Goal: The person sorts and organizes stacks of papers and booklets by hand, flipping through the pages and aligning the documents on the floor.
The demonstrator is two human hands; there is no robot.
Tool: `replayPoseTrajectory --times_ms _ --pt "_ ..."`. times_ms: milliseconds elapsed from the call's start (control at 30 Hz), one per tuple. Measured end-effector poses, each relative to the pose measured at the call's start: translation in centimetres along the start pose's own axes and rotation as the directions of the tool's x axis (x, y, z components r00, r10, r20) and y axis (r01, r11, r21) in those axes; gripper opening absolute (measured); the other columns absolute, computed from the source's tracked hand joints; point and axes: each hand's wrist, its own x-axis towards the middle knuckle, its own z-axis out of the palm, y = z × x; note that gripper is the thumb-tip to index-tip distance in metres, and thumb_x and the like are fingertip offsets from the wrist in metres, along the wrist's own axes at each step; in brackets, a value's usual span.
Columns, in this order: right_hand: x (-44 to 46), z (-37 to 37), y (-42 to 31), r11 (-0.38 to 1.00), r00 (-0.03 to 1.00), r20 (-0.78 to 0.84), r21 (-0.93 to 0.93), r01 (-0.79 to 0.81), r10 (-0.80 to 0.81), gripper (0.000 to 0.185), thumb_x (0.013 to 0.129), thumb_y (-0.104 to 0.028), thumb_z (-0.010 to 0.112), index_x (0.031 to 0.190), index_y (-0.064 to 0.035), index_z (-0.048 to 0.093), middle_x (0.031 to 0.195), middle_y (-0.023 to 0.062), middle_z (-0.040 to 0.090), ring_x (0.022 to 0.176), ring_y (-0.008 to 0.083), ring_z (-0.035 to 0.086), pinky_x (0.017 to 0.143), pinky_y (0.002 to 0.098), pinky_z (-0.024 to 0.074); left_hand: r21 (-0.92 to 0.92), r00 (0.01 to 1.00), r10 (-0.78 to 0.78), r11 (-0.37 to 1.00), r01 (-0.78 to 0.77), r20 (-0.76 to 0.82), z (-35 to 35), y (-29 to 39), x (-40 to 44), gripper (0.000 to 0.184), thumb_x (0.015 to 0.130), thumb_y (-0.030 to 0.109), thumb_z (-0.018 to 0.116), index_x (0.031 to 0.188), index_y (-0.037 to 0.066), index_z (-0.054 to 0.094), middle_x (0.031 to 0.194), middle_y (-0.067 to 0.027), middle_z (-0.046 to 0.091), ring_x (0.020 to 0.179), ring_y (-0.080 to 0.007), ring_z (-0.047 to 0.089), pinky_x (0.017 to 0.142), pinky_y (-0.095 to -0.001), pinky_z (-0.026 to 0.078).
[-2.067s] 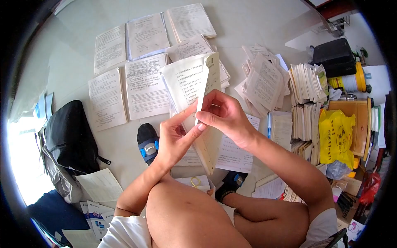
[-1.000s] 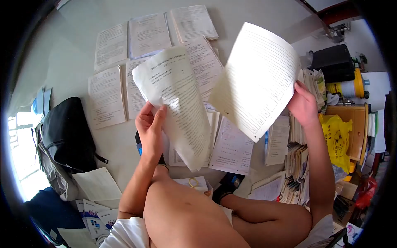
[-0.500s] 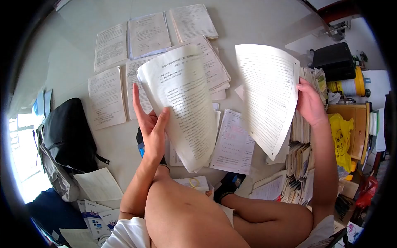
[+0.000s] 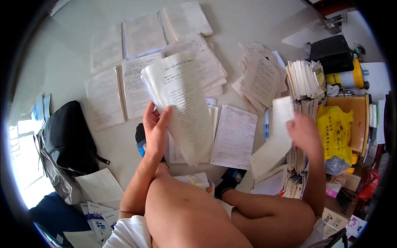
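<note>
A thin bundle of printed papers (image 4: 184, 107) is gripped in my left hand (image 4: 155, 130), its thumb on the front page and its fingers behind. My right hand (image 4: 306, 133), slightly blurred, pinches the edge of a curved sheet of paper (image 4: 271, 146) low on the right, beside the tall piles of papers. Between my feet lies a printed page (image 4: 235, 136) with red marks. A pen (image 4: 267, 124) rests on the floor just left of the curved sheet.
Several handwritten stacks (image 4: 144, 35) lie in rows on the floor ahead. A loose pile (image 4: 262, 76) sits right of them, near upright-edged papers (image 4: 305, 80). A black bag (image 4: 68, 136) is at left, a yellow plastic bag (image 4: 336, 132) at right.
My right hand has swung the sheet down and towards me, uncovering the loose pile and the pen. The left hand still holds its papers, its index finger now folded in behind them.
</note>
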Motion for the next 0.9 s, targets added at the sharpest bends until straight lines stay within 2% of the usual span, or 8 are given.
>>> replayPoseTrajectory --times_ms 167,267,467,533,567,633,800,900 --pt "3.4 10.0 -6.9 0.983 0.983 0.002 0.02 0.181 -0.181 0.029 0.086 -0.024 0.055 0.086 -0.0031 0.075 0.093 0.0246 0.071 0.087 0.0386 0.07 0.075 0.0536 0.0553 0.043 0.998 -0.035 0.999 0.033 0.06 0.7 0.2 -0.3 0.037 0.099 0.012 0.063 0.13 -0.005 0.052 0.109 -0.0096 0.071 0.097 -0.0097 0.065 0.086 -0.0254 0.05" --pt "5.4 15.3 -10.1 0.99 0.999 -0.038 0.138 0.042 -0.037 0.027 0.084 -0.032 0.06 0.089 -0.0122 0.078 0.092 0.0224 0.073 0.089 0.0356 0.072 0.079 0.0505 0.057 -0.007 0.985 -0.125 0.992 0.127 0.116 0.5 0.4 -0.5 0.038 0.099 0.01 0.063 0.132 -0.005 0.051 0.113 -0.0117 0.07 0.101 -0.0122 0.066 0.09 -0.0276 0.051" --pt "8.7 20.2 -11.2 0.912 0.944 0.282 0.409 0.045 -0.173 0.042 0.104 -0.038 0.046 0.118 -0.0013 0.062 0.098 0.0103 0.067 0.087 0.0197 0.066 0.082 0.0365 0.0515 -0.244 0.955 -0.186 0.939 0.241 0.23 0.0 -0.9 0.1 0.037 0.097 0.007 0.061 0.131 -0.003 0.052 0.117 -0.0118 0.069 0.103 -0.0143 0.067 0.092 -0.0281 0.052" --pt "9.5 19.0 -11.4 0.233 0.979 0.163 0.964 -0.13 -0.126 0.052 0.104 -0.051 0.043 0.121 -0.0054 0.06 0.103 0.0078 0.067 0.094 0.0176 0.066 0.085 0.0368 0.0512 -0.264 0.948 -0.203 0.927 0.266 0.244 -0.2 -1.1 0.2 0.037 0.097 0.005 0.061 0.132 -0.002 0.052 0.117 -0.0118 0.069 0.106 -0.0148 0.066 0.094 -0.0288 0.052" --pt "9.5 18.4 -11.2 0.24 0.979 0.162 0.962 -0.128 -0.126 0.052 0.104 -0.051 0.043 0.121 -0.0054 0.06 0.103 0.0078 0.067 0.094 0.0176 0.066 0.085 0.0368 0.0512 -0.277 0.94 -0.221 0.915 0.292 0.259 -0.2 -1.1 0.3 0.038 0.097 0.005 0.061 0.132 -0.002 0.052 0.118 -0.0115 0.068 0.107 -0.0147 0.066 0.094 -0.0291 0.051" --pt "7.1 12.2 -12.7 -0.289 0.96 0.041 0.949 -0.124 -0.276 0.05 0.105 -0.052 0.042 0.125 -0.0089 0.057 0.108 0.0048 0.066 0.101 0.015 0.063 0.086 0.033 0.0499 -0.299 0.932 -0.236 0.9 0.317 0.277 0.2 -1.4 0.3 0.038 0.096 0.005 0.061 0.133 -0.002 0.052 0.118 -0.0113 0.068 0.108 -0.0146 0.065 0.095 -0.0295 0.051" --pt "5.1 9.8 -13.2 -0.246 0.987 0.027 0.967 -0.066 -0.156 0.04 0.104 -0.031 0.057 0.131 -0.0031 0.052 0.113 0.0065 0.065 0.106 0.0144 0.061 0.091 0.0306 0.0482 -0.228 0.955 -0.186 0.944 0.239 0.232 0.9 -1.2 0.1 0.038 0.097 0.009 0.061 0.132 -0.001 0.051 0.115 -0.0102 0.069 0.1 -0.0137 0.066 0.087 -0.0286 0.054" --pt "4.7 10.3 -13.6 -0.136 0.965 -0.253 0.961 0.241 -0.071 0.043 0.097 -0.009 0.065 0.136 0.002 0.048 0.118 0.0108 0.065 0.108 0.0133 0.059 0.092 0.0298 0.0479 -0.005 0.964 -0.155 0.987 0.159 0.218 0.1 -2.1 0.0 0.041 0.097 0.011 0.064 0.135 0.003 0.052 0.108 -0.0075 0.071 0.094 -0.0104 0.066 0.079 -0.0249 0.052"
